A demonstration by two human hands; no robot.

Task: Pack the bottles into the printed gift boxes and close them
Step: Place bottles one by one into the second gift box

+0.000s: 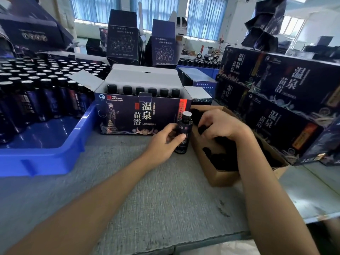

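A dark printed gift box [128,116] stands open in the middle of the table, with a row of capped bottles inside along its back. My left hand [163,142] grips a dark bottle [184,129] with a silver foil top, upright on the table by the box's right front corner. My right hand [219,124] reaches into a brown cardboard box [219,173] of black caps and pinches a black cap [202,128].
A blue tray [40,153] at the left holds several uncapped bottles. Closed gift boxes [287,100] are stacked at the right. More boxes stand behind, and a person sits across the table [147,181].
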